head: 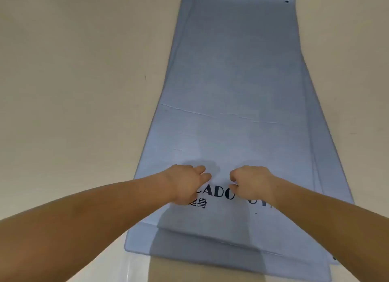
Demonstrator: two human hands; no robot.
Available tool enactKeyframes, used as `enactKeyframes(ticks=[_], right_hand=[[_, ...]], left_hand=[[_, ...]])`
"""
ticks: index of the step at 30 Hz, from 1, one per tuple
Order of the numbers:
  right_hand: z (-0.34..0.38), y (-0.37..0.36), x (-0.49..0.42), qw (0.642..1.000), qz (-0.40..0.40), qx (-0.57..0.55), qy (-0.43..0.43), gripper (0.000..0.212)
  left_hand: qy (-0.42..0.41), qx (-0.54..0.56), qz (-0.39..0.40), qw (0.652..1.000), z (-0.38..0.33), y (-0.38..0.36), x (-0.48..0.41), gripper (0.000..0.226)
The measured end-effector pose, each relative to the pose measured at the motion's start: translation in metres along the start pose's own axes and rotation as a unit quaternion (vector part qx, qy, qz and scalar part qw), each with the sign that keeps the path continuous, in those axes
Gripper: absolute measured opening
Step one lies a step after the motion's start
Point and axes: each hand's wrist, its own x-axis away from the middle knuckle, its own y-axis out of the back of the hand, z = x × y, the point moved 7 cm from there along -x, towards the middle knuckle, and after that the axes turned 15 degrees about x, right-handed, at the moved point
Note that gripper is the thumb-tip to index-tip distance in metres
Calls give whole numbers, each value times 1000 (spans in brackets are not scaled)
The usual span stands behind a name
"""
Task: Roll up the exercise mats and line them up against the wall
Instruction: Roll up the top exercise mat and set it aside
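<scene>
Several blue-grey exercise mats lie flat in an offset stack on the floor, running away from me. The top mat (235,88) carries dark printed lettering (219,194) near its close end. Edges of the lower mats (231,252) stick out at the near end and along the right side. My left hand (187,183) rests over the print with its fingers loosely apart and nothing in it. My right hand (250,180) sits beside it on the same mat, fingers curled in and holding nothing. Small eyelet holes (286,1) mark the mats' far end.
A bare beige floor (80,88) spreads to the left of the mats and continues on the right. A pale glossy strip of floor (134,267) shows just in front of the stack's near left corner.
</scene>
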Motion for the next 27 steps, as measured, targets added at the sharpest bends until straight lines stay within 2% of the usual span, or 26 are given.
enactKeyframes(ticks=[2,7,10,12,16,18,19,21,23,25,27], right_hand=[[5,-16,-12,1000,-20,-13,-9,34],[24,-59,5,981,-80,-173,-34,20],[38,-83,16,978,-78,-192,-22,29],[45,-90,15,979,-74,-187,-2,38],[54,-96,12,987,-85,-137,26,69],[61,-96,19,991,-86,-95,39,91],[65,-94,24,992,-94,-75,45,95],[66,-90,36,991,-119,-47,41,88],[66,-81,53,977,-212,-26,25,68],[62,-73,74,944,-329,-26,-8,43],[52,-64,91,915,-395,-65,-49,32]], left_hand=[[-13,-24,-13,1000,7,-15,-8,65],[-22,-58,15,998,13,-69,-3,104],[-18,-100,15,995,14,-99,-9,120],[-16,-129,-2,992,11,-110,-13,122],[-34,-99,-7,994,17,-107,-8,108],[-54,-51,-5,997,19,-97,4,83],[-74,-45,-18,996,17,-93,11,66],[-144,-84,-101,981,4,-82,30,34],[-167,-93,-182,964,-1,-64,44,18],[-139,-73,-256,954,1,-37,48,14],[-115,-60,-295,947,0,-8,46,26]])
